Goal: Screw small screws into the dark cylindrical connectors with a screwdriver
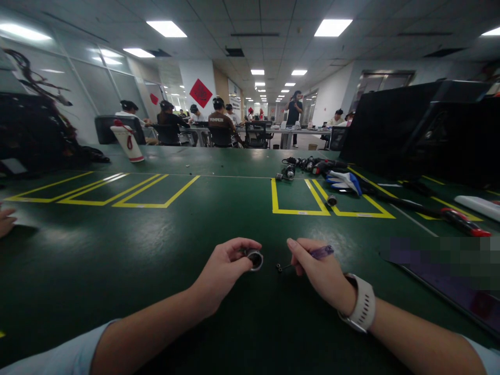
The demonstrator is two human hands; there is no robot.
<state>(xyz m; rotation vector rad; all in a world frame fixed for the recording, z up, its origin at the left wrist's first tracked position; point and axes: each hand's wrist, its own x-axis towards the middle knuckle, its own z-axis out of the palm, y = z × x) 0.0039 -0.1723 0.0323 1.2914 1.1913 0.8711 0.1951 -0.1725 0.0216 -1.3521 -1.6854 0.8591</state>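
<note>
My left hand [224, 268] is closed around a small round black-and-silver ring-shaped part [254, 259], held just above the green table [156, 245]. My right hand [318, 271], with a white watch on its wrist, grips a small screwdriver with a translucent purple handle [321, 252]. Its dark tip [279, 268] points left toward the round part and rests near the tabletop. The two hands are a short gap apart at the table's near middle.
Yellow tape boxes [297, 200] mark the table. Farther right lie dark round parts [289, 171], a blue-white glove [346, 182] and a red-handled tool [463, 221]. A white bottle [128, 140] stands far left. Another person's hand [5, 221] shows at the left edge. People sit at distant desks.
</note>
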